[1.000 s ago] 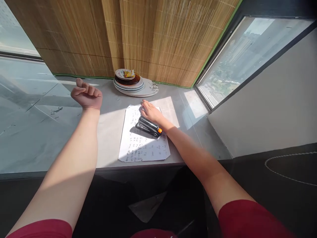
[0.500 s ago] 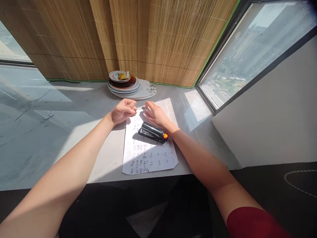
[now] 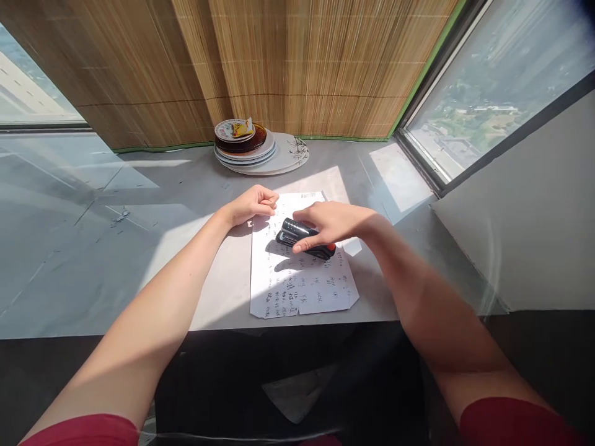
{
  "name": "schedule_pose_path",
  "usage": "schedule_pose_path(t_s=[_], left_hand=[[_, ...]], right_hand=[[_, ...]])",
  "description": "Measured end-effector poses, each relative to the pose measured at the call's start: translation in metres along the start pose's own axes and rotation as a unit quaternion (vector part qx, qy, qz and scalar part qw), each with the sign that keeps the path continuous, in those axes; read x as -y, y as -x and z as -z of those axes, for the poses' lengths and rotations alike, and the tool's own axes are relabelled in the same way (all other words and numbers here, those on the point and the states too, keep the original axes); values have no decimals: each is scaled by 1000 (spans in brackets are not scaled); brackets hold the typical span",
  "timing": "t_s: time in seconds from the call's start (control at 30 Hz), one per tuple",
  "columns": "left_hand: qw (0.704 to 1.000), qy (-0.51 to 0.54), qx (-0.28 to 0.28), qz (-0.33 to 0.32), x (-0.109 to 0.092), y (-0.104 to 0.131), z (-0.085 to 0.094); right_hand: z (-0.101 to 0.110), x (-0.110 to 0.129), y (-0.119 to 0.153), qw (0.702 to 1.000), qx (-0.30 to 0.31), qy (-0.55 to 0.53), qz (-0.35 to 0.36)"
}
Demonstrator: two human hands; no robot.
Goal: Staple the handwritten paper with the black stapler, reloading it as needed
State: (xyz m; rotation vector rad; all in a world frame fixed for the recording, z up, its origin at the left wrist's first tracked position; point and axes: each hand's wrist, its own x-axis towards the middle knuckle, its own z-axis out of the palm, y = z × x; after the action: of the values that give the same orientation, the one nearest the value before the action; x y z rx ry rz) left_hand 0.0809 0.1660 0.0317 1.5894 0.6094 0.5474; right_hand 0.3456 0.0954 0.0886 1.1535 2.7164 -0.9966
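A white sheet of paper (image 3: 320, 291) with rows of handwriting lies near the counter's front edge. On it rests a black stapler (image 3: 290, 230) with an orange-red piece at its right end. My right hand (image 3: 332, 221) comes over the stapler from the right, thumb on the near side and fingers on the far side, covering its middle. At the paper's upper left corner, my left hand (image 3: 255, 204) is closed, the corner running in at its curled fingers. Whatever lies inside that fist is hidden.
Behind the hands stands a stack of plates (image 3: 246, 148) with a small yellow packet (image 3: 242, 128) on top. A bamboo blind (image 3: 279, 68) hangs behind it. Small metal bits (image 3: 121, 215) lie to the left. At the right are a window (image 3: 469, 118) and a white wall (image 3: 525, 217).
My right hand has moved from beyond the stapler back over it and taken hold of it. My left hand stays closed at the paper's corner. The view has shifted slightly.
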Motion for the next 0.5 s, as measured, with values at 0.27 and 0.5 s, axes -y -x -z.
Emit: schedule_pose_path(t_s=[0.27,0.5], left_hand=[[1000,-12,19,7,-7,1,-4],[999,19,-20,17,-3,0,-3]], right_hand=[[-7,-12,-7,994,-16,-20,108],[-9,-19,-11,972,-142,-75,172]])
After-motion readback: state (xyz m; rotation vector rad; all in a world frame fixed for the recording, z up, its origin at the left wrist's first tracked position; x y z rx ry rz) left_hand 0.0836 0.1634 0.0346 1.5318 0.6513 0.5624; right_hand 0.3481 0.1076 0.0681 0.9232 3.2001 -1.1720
